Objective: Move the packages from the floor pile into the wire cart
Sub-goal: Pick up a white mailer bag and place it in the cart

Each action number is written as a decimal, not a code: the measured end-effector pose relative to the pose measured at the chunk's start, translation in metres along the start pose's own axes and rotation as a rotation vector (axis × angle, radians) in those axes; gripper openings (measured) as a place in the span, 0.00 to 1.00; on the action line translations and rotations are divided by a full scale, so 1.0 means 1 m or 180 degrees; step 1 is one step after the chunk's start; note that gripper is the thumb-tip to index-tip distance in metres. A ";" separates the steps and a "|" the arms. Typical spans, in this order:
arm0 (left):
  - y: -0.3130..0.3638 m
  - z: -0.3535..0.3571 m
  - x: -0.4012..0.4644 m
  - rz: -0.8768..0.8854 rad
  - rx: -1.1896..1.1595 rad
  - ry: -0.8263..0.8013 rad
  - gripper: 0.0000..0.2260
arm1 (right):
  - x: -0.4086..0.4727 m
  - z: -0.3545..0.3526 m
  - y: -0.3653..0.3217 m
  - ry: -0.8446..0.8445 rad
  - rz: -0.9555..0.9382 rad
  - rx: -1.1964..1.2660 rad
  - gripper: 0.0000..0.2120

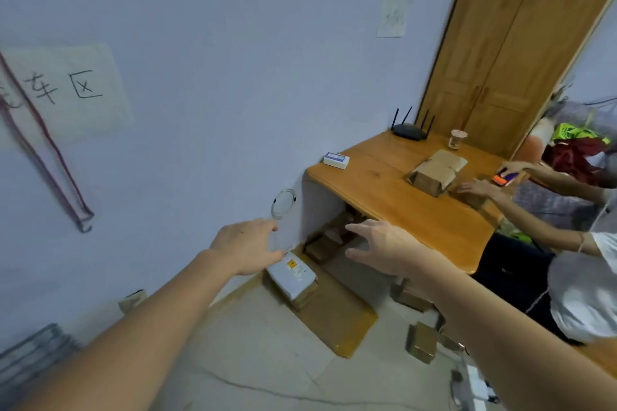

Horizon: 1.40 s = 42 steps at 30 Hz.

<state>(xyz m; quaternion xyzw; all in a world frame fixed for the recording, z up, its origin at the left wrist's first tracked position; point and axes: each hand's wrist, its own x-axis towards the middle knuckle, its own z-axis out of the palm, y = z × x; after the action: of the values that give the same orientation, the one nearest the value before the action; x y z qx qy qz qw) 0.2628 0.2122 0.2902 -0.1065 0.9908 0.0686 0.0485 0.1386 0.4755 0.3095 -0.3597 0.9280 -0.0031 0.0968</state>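
Observation:
A pile of packages lies on the floor by the wall and under the wooden desk. On top sits a white mailer bag (292, 275) with a yellow label, resting on brown cardboard boxes (329, 243) and a large flat box (337, 317). My left hand (245, 243) hovers open just above and left of the white bag, fingers spread. My right hand (384, 248) is open too, stretched toward the boxes under the desk edge. Both hands hold nothing. A bit of the wire cart (30, 357) shows at the lower left corner.
The wooden desk (394, 190) carries a router, a small white box, a cup and a brown parcel (435, 172). Another person sits at the right, hands on the desk. Small boxes (420, 342) and a power strip lie on the floor to the right.

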 end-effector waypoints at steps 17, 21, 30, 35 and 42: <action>-0.038 0.027 0.236 -0.0360 -0.0096 -0.0309 0.30 | 0.269 0.008 0.103 -0.0243 -0.0449 -0.0097 0.30; -0.052 0.050 0.282 -0.0454 0.0043 -0.0510 0.29 | 0.331 0.028 0.127 -0.0514 -0.0474 -0.0033 0.29; -0.079 0.151 0.398 -0.0959 0.0112 -0.1086 0.25 | 0.491 0.130 0.176 -0.1111 -0.0733 0.0044 0.30; -0.108 0.257 0.470 -0.1269 0.0049 -0.1425 0.25 | 0.582 0.239 0.196 -0.1563 -0.0713 0.0009 0.27; -0.147 0.483 0.541 -0.1298 -0.0143 -0.1998 0.27 | 0.692 0.465 0.209 -0.1995 -0.0637 0.0331 0.23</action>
<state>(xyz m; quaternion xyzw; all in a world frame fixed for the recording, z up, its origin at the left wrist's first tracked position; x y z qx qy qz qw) -0.1923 0.0295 -0.2645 -0.2765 0.8844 0.1086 0.3601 -0.4158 0.1978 -0.2850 -0.4272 0.8118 0.0509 0.3949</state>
